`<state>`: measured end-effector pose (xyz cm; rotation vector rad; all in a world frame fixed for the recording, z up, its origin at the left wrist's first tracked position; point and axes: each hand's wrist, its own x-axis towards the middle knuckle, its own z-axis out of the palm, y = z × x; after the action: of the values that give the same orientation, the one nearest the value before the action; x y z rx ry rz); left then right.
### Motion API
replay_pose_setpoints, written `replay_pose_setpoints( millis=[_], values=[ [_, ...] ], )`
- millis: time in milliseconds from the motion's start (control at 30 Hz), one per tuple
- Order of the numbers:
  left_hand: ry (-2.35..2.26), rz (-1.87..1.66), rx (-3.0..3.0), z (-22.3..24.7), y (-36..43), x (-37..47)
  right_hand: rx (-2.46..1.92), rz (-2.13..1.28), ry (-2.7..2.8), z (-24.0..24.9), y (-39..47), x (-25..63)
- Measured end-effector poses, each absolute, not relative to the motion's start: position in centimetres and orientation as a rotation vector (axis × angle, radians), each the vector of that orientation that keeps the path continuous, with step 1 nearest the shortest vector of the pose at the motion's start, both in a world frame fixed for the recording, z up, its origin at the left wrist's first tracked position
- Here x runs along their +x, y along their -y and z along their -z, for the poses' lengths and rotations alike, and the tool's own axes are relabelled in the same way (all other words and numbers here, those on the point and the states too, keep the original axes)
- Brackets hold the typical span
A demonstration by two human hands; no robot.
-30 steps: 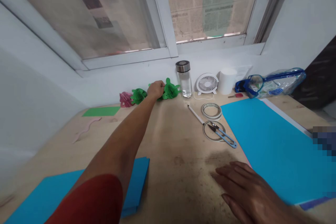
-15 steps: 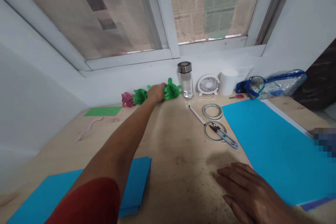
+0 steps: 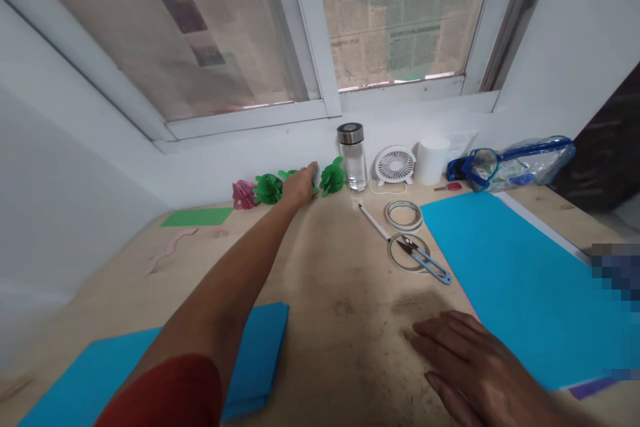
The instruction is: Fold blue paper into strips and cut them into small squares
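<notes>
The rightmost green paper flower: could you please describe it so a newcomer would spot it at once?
Below the window frame, find the clear bottle. The green paper flower sits just left of it, near the left hand. Unlike the other green flowers, it ends the row on the right.

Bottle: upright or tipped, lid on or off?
Upright, lid on. The bottle stands on its base on the table, and the metal lid caps its top. Can't tell whether it's screwed tight.

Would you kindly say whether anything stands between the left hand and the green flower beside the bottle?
Nothing visible blocks the left hand from that green flower; only some green paper shows at the hand's edge. The bottle stands beyond.
</notes>
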<state>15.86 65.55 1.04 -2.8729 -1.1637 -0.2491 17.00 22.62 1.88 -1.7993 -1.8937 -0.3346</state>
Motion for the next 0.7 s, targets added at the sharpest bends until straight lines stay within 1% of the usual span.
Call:
replay_pose_setpoints(
  millis=[133, 367, 600, 700],
  values=[
    [1.113, 0.311, -2.883, -1.2, -65.0, 15.5, -1.866, 0.235, 1.825, -1.6, -22.2, 16.8],
    [1.072, 0.433, -2.841, -1.4, -62.5, 16.3, -1.864, 0.245, 1.918, -2.0, -22.0, 17.0],
    [0.995, 0.304, -2.818, -1.8, -62.9, 17.9, -1.814, 0.342, 1.926, -2.2, -22.3, 17.1],
    [0.98, 0.268, -2.793, -2.0, -63.8, 18.0, -1.816, 0.329, 1.921, -2.3, -22.3, 17.4]
  ],
)
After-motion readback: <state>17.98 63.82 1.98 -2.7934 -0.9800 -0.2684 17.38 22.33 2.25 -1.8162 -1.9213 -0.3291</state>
